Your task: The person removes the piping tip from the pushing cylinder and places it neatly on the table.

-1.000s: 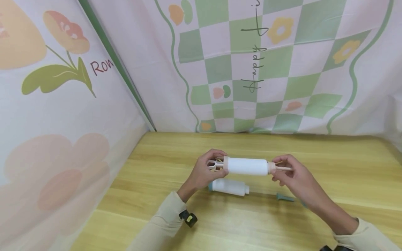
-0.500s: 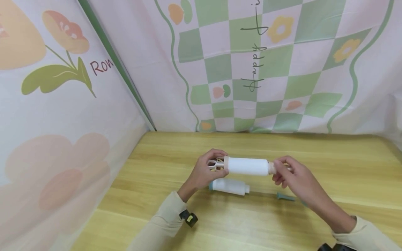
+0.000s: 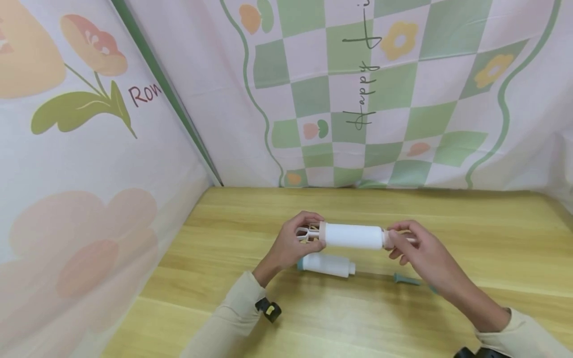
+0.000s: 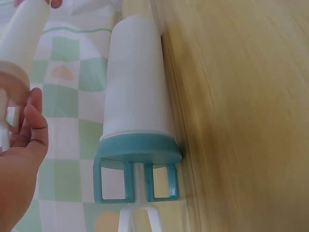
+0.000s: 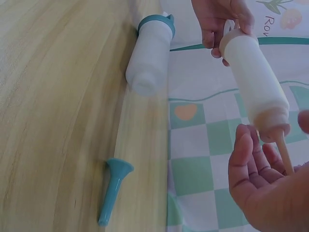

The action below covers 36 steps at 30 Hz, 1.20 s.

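A white filling syringe [image 3: 353, 236] with beige end pieces is held level above the table. My left hand [image 3: 290, 242] grips its handle end, thumb and fingers around the beige collar beside the finger loops. At the other end my right hand [image 3: 414, 246] has its thumb and fingers curled around the screw collar of the beige nozzle [image 5: 274, 126]; the slim nozzle tube runs back toward the palm. A second white syringe [image 4: 137, 79] with a teal collar and loops lies below on the table. To its right is a loose teal funnel-shaped nozzle [image 5: 112, 188].
Everything is over a wood-grain table [image 3: 358, 323]. Printed cloth [image 3: 351, 99] hangs along the table's back edge, and another cloth [image 3: 89, 164] borders the left side. A small teal piece [image 3: 433, 288] shows partly behind my right wrist.
My right thumb has moved up over the nozzle collar and its fingers have shifted around it. The left hand and the syringe have hardly moved.
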Tool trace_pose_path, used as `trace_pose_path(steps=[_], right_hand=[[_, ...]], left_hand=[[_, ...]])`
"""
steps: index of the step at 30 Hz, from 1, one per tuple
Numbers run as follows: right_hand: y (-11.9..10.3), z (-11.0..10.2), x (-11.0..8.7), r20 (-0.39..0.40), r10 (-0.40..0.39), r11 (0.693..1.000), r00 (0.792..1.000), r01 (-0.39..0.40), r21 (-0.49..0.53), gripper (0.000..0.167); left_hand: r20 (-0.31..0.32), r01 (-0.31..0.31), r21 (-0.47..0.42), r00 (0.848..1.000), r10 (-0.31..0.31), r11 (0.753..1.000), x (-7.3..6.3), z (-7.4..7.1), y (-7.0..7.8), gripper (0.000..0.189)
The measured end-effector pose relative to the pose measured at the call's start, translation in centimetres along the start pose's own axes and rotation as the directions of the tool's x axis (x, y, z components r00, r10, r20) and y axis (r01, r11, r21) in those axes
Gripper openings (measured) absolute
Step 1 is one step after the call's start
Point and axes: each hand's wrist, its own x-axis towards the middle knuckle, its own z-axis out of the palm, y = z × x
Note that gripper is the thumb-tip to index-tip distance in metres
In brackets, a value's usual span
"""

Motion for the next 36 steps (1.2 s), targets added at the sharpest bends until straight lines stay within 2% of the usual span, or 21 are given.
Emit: trace_pose_path(steps=[6, 13, 20, 27, 36], right_hand=[[-0.02, 0.04, 0.06, -0.006, 0.03, 0.999, 1.0, -0.03, -0.016, 0.043], [0.12, 0.01, 0.07, -0.02, 0.009, 1.0, 1.0, -0.009, -0.011, 0.041], [0.1, -0.07, -0.02, -0.024, -0.007, 1.0, 1.0, 0.006, -0.022, 0.044], [0.3, 0.02, -0.1, -0.025, -0.045, 0.999, 0.999, 0.045, 0.019, 0.04], [0.73, 0.12, -0.17, -0.042, -0.095, 0.99, 0.995, 0.099, 0.102, 0.035]], left_hand=[[0.005, -0.008, 0.02, 1.0, 0.008, 1.0, 0.01, -0.05, 0.04, 0.043], [0.003, 0.006, 0.032, 1.0, -0.006, 0.999, 0.01, -0.17, 0.29, 0.049], [0.003, 0.004, 0.031, 1.0, -0.005, 1.0, 0.0, -0.32, 0.14, 0.046], [0.01, -0.015, 0.006, 1.0, 0.015, 1.0, 0.0, -0.44, -0.03, 0.044], [-0.001, -0.01, 0.0, 1.0, 0.01, 1.0, -0.18, -0.46, -0.03, 0.042]])
